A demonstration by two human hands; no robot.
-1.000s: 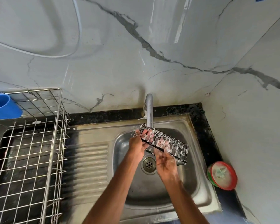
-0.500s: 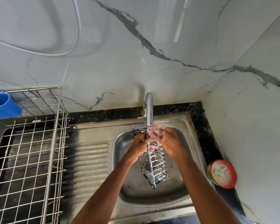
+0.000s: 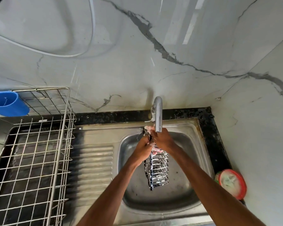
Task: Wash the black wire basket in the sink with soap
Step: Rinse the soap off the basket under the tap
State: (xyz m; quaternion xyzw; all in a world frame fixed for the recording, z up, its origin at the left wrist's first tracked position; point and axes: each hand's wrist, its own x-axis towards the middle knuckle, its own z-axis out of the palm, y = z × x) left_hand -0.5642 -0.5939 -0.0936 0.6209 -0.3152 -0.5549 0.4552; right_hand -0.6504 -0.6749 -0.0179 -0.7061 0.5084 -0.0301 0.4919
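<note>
Whereas a second ago the black wire basket (image 3: 157, 170) lay slantwise across both hands, it now hangs end-down over the sink (image 3: 183, 203) bowl. The left hand (image 3: 143, 146) grips its upper end and the right hand (image 3: 163, 139) is curled over the same end, just under the tap (image 3: 158, 115). White suds cling to the wires, so soaping looks well along; whether water is running I cannot tell, so rinsing probably remains.

Black wire basket (image 3: 158, 170), white-sudsed
</note>
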